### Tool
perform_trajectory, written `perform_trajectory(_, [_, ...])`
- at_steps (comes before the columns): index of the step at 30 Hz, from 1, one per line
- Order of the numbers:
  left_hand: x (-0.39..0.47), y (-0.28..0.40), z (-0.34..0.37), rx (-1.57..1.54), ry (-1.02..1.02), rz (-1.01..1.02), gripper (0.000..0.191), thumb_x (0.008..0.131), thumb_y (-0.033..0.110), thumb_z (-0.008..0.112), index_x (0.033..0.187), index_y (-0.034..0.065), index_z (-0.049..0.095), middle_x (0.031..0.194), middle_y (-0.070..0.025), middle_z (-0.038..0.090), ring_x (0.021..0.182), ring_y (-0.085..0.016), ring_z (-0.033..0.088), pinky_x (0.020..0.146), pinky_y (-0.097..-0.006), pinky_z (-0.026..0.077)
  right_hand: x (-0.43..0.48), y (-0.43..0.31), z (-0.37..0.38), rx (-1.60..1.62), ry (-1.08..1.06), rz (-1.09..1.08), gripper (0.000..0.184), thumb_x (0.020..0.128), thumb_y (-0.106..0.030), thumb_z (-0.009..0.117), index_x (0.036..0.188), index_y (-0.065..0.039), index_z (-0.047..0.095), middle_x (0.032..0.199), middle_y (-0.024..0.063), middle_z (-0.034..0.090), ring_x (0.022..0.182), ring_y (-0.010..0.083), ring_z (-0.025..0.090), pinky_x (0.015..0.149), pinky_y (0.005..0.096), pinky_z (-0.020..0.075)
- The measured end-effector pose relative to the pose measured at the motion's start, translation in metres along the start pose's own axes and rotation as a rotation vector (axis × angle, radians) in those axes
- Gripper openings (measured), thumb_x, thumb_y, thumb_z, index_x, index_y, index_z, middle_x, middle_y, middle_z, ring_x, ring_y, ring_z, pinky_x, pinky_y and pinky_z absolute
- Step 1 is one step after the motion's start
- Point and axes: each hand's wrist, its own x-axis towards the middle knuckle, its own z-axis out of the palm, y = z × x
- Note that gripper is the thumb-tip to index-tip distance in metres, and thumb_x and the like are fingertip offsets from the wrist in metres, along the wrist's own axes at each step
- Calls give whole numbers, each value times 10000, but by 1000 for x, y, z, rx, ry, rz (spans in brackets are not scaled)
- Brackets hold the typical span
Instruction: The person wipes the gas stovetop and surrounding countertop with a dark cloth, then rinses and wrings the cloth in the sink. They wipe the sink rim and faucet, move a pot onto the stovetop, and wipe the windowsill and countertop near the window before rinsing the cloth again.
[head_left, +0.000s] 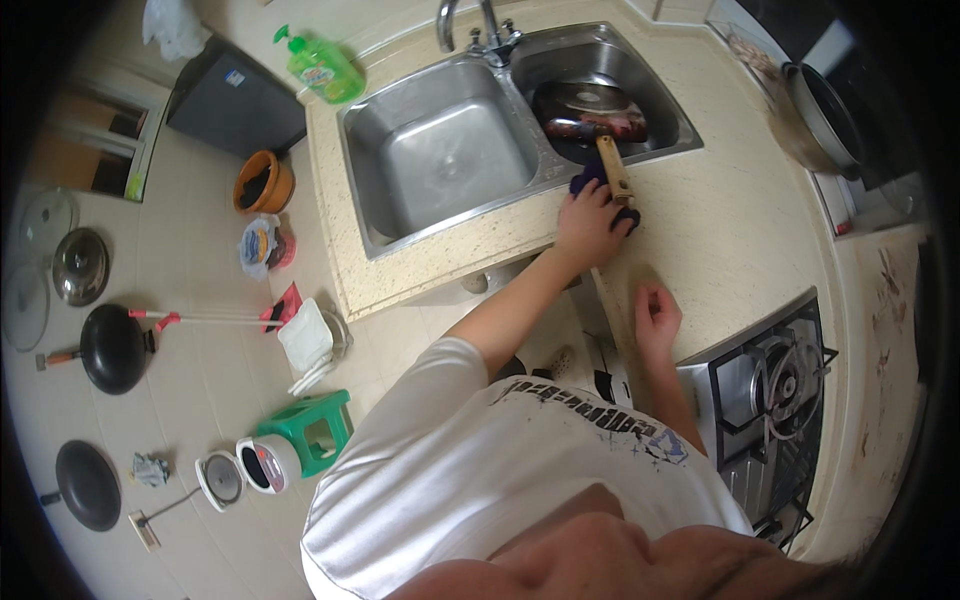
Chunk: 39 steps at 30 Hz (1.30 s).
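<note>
My left hand (589, 221) lies over a dark cloth (592, 175) on the front counter strip, by the rim of the right sink basin (664, 127). The cloth bunches out past my fingertips and beside my palm. Next to these fingers, the wooden handle (615, 169) of a pan reaches over the rim. The dark pan body (592, 97) sits tilted in the basin, with reddish-brown patches on it. My right hand (657, 319) is at the counter's front edge, its fingers curled in and no object visible in them.
The left sink basin (450, 150) lies beside the faucet (491, 41). A green soap pump bottle (326, 71) stands at the back left corner. To the right are a gas stove (772, 397) and a large pan (821, 120). A green stool (315, 431) stands on the floor at left.
</note>
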Motion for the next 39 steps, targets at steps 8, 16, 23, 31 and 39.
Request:
perform_trajectory(8, [-40, -76, -57, -55, 412, -170, 113, 888, 100, 604, 913, 37, 695, 1170, -185, 635, 1136, -392, 544, 989, -476, 422, 79, -42, 87, -488, -99, -273, 553, 757, -307, 763, 1258, -141, 599, 1249, 198, 537, 1172, 378, 496, 986, 480, 396])
perform_trajectory(16, [-25, -120, -91, 109, -82, -281, 359, 901, 297, 632, 1182, 73, 628, 1284, -197, 573, 1167, -386, 532, 987, -453, 440, 104, 13, 24, -632, -22, -356, 536, 666, -330, 750, 1159, -150, 644, 1217, 131, 580, 1193, 297, 510, 985, 467, 374])
perform_trajectory(23, [-5, -124, -100, 284, -686, -257, 492, 969, 502, 463, 1274, 126, 549, 1099, -148, 678, 1034, -316, 636, 885, -498, 459, 178, 44, -62, -1114, 482, 164, 531, 722, -366, 694, 1185, -116, 627, 1243, 126, 608, 1188, 333, 516, 919, 527, 448])
perform_trajectory(31, [-6, -143, -92, 107, -624, -135, 437, 986, 445, 461, 1199, 80, 575, 922, -177, 695, 866, -370, 662, 820, -498, 461, 111, 7, 22, -852, 185, -186, 572, 763, -374, 760, 1171, -8, 596, 1368, 320, 447, 1248, 482, 456, 1055, 527, 374])
perform_trajectory(39, [3, -140, -95, 46, -758, -219, 425, 964, 408, 500, 1185, 56, 585, 965, -183, 693, 875, -389, 651, 833, -501, 477, 204, 40, 0, -928, 378, 19, 626, 870, -445, 668, 1378, -119, 501, 1412, 282, 427, 1274, 466, 430, 1076, 513, 356])
